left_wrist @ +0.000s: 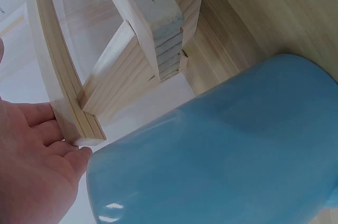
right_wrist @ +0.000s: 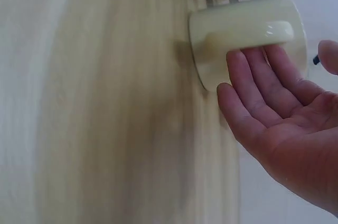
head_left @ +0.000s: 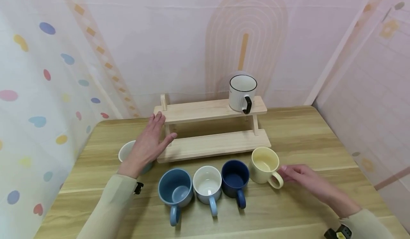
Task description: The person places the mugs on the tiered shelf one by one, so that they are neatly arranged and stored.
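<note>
A two-tier wooden rack (head_left: 211, 144) stands at the back of the table. My left hand (head_left: 148, 144) touches the left end of its upper shelf with extended fingers. At the right, a pale yellow mug (head_left: 264, 162) stands upright on the table, its handle towards me. The fingertips of my right hand (right_wrist: 285, 108) reach the handle (right_wrist: 253, 36) without closing round it; the thumb stands apart. Left of the yellow mug stand a dark blue mug (head_left: 235, 178), a white mug with a light blue handle (head_left: 207, 183) and a blue mug (head_left: 175, 189).
A white mug with a black rim and handle (head_left: 241, 93) stands at the right on the upper shelf. Partly behind my left forearm is a mug with a white inside (head_left: 125, 150); its blue outside (left_wrist: 222, 145) fills much of the left wrist view. A patterned curtain (head_left: 179, 46) hangs behind.
</note>
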`<action>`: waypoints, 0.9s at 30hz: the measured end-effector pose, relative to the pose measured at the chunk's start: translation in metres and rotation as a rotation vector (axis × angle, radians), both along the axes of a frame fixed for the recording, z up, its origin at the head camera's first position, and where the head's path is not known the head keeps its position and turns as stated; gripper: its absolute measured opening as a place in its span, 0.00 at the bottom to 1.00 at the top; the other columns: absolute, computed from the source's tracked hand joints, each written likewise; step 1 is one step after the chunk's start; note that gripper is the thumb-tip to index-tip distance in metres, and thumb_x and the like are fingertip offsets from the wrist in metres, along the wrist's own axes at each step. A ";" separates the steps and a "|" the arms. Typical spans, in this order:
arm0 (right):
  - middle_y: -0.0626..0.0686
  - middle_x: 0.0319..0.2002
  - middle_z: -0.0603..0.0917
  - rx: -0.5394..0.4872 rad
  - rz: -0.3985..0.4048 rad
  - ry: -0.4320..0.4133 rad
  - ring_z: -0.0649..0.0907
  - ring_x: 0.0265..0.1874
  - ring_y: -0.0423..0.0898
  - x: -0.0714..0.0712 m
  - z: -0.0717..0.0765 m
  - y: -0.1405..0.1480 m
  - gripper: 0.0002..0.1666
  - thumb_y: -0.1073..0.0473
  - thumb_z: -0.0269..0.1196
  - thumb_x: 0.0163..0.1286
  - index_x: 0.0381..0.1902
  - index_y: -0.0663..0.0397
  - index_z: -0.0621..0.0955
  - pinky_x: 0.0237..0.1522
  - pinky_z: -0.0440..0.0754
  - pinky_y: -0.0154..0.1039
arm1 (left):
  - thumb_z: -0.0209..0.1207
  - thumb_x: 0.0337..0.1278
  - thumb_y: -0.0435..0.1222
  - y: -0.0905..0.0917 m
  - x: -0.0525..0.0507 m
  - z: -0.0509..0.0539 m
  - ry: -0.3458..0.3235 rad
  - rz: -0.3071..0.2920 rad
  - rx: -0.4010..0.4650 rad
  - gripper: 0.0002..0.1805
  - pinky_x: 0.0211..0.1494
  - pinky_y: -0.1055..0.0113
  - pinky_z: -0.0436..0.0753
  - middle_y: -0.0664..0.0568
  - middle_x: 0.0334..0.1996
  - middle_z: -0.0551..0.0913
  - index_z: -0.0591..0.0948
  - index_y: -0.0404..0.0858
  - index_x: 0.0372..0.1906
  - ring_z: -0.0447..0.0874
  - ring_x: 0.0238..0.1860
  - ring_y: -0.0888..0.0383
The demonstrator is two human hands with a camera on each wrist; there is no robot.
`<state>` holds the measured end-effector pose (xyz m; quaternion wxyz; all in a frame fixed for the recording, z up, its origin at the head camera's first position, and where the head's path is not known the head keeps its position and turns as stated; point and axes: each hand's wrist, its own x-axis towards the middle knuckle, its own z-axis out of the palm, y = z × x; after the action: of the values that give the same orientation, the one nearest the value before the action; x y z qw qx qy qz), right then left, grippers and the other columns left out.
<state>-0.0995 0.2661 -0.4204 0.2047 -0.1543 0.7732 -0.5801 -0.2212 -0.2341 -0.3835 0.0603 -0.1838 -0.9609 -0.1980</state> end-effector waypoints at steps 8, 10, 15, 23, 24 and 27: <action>0.64 0.52 0.87 -0.052 0.032 -0.033 0.85 0.53 0.36 -0.001 -0.009 -0.009 0.28 0.56 0.43 0.88 0.50 0.74 0.84 0.57 0.78 0.27 | 0.48 0.75 0.64 -0.001 -0.001 -0.002 -0.005 0.004 -0.004 0.51 0.80 0.40 0.51 0.36 0.83 0.47 0.53 0.27 0.81 0.38 0.83 0.39; 0.64 0.51 0.88 -0.068 0.054 -0.035 0.86 0.52 0.39 -0.001 -0.012 -0.011 0.29 0.56 0.42 0.88 0.50 0.73 0.84 0.56 0.79 0.28 | 0.49 0.75 0.63 -0.001 0.000 -0.002 -0.005 0.004 0.001 0.51 0.80 0.40 0.51 0.36 0.83 0.47 0.53 0.27 0.81 0.38 0.83 0.39; 0.62 0.49 0.89 -0.073 0.062 -0.029 0.86 0.51 0.40 -0.001 -0.019 -0.015 0.27 0.58 0.43 0.88 0.50 0.72 0.84 0.54 0.79 0.31 | 0.49 0.75 0.63 -0.001 0.000 -0.003 0.002 0.001 0.006 0.51 0.80 0.40 0.52 0.36 0.82 0.47 0.54 0.26 0.80 0.38 0.83 0.39; 0.59 0.45 0.89 -0.113 0.040 0.007 0.87 0.46 0.41 0.002 -0.022 -0.018 0.24 0.60 0.46 0.86 0.43 0.75 0.82 0.53 0.82 0.33 | 0.49 0.75 0.63 0.001 0.000 -0.004 0.014 0.002 0.010 0.51 0.80 0.40 0.52 0.35 0.82 0.48 0.54 0.26 0.80 0.39 0.83 0.38; 0.59 0.45 0.89 -0.121 0.032 0.009 0.87 0.45 0.41 0.002 -0.022 -0.019 0.23 0.60 0.46 0.86 0.42 0.75 0.81 0.53 0.82 0.33 | 0.49 0.75 0.63 0.001 0.000 -0.004 0.012 0.003 0.011 0.51 0.80 0.40 0.52 0.35 0.82 0.48 0.54 0.26 0.80 0.39 0.83 0.38; 0.56 0.43 0.88 -0.141 -0.011 -0.002 0.86 0.45 0.42 0.004 -0.022 -0.019 0.23 0.60 0.47 0.86 0.40 0.73 0.81 0.52 0.82 0.33 | 0.49 0.75 0.64 0.002 0.002 -0.004 0.003 0.004 0.010 0.51 0.80 0.40 0.51 0.36 0.82 0.48 0.54 0.27 0.81 0.38 0.83 0.39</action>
<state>-0.0954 0.2471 -0.4419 0.1910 -0.1634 0.7309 -0.6345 -0.2194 -0.2319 -0.3879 0.0631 -0.1816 -0.9602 -0.2026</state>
